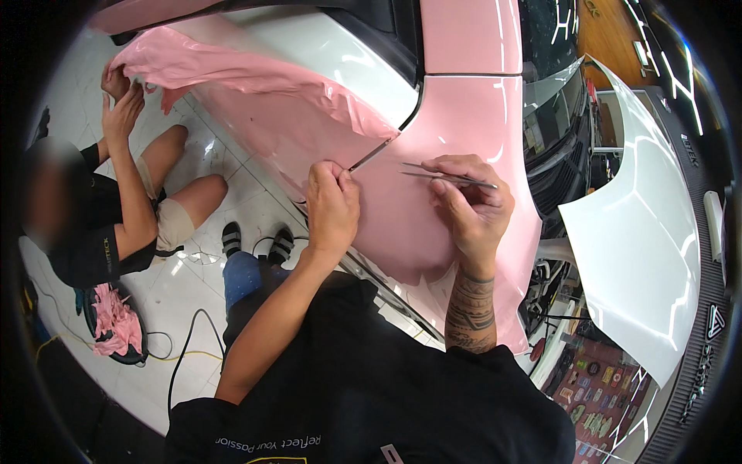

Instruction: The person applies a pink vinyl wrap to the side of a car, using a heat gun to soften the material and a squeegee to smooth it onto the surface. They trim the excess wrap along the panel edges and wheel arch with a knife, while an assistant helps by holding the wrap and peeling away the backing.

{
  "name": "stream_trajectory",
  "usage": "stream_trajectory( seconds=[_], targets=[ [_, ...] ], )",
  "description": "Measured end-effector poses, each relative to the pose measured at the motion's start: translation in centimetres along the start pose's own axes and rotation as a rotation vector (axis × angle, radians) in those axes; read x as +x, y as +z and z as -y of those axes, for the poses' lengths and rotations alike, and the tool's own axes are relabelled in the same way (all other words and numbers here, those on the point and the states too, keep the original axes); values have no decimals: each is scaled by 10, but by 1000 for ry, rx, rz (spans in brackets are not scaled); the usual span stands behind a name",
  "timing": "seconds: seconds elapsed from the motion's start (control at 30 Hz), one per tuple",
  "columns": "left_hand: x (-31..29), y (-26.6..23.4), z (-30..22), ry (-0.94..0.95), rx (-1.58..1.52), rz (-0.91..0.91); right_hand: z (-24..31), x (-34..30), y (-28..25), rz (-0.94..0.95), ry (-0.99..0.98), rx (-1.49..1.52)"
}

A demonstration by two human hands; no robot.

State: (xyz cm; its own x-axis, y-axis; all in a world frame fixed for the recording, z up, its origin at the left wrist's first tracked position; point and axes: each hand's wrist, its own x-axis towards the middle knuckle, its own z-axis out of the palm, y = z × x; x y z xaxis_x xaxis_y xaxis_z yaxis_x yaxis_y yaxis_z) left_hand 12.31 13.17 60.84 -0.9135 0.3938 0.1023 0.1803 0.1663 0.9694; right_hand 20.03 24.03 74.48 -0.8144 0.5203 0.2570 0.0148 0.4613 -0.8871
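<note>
My left hand is closed in a pinch beside the dark seam between two pink car body panels. What its fingers hold, if anything, is too small to make out. In my right hand is a pair of slim metal tweezers, its two tips apart and pointing left over the glossy pink panel. A bunched sheet of pink film runs from near the seam to the far left, across a body panel with bare white paint above it.
At left a crouching co-worker's hands hold the film's far end. A black tub of crumpled pink film stands on the tiled floor, near a black cable. On the right is a white body panel beside the open engine bay.
</note>
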Motion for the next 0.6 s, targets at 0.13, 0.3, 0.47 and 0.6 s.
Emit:
stream_trajectory(
  seconds=[0.13, 0.3, 0.47, 0.6],
  targets=[
    [2, -4, 22, -56, 77, -41, -1, 0, -1, 3, -6, 16],
    [1, -41, 43, -150, -101, 28, -3, -1, 2, -40, -11, 75],
    [-3, -28, 6, 154, -189, -29, -4, 0, 2, -33, -2, 134],
    [-3, -23, 1, 68, -205, -14, -1, 0, 1, -24, 32, 162]
  ],
)
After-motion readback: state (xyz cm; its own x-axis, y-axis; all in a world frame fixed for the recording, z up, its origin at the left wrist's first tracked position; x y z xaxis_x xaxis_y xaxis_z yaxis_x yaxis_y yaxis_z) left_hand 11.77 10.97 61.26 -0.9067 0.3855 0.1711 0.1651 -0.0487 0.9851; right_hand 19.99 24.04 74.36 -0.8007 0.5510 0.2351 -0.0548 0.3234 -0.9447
